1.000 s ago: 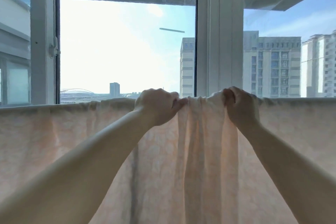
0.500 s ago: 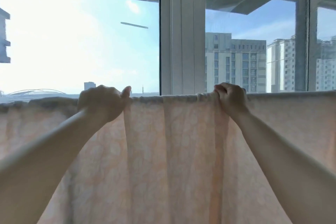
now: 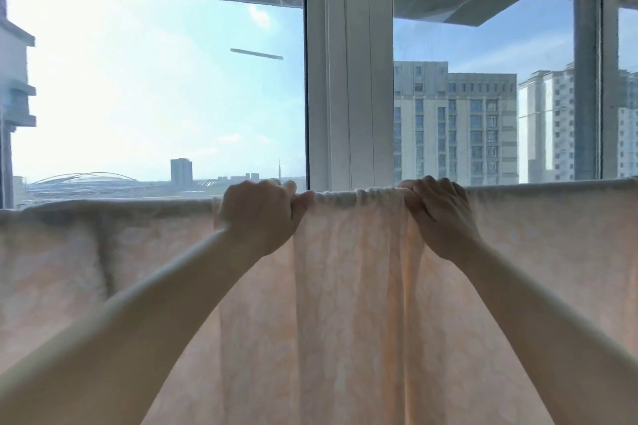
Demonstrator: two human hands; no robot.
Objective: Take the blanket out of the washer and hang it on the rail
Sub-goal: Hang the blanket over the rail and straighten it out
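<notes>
Comparing with half a second ago, the left hand (image 3: 257,217) is found nearer the right hand (image 3: 438,214); both grip the blanket (image 3: 352,286) bunched over the hidden rail. Spreading remains.

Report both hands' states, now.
Left hand: gripping the blanket at its top fold.
Right hand: gripping the same bunched fold.

The rail is hidden under the blanket (image 3: 352,286), whose lower part seems cut off.
</notes>
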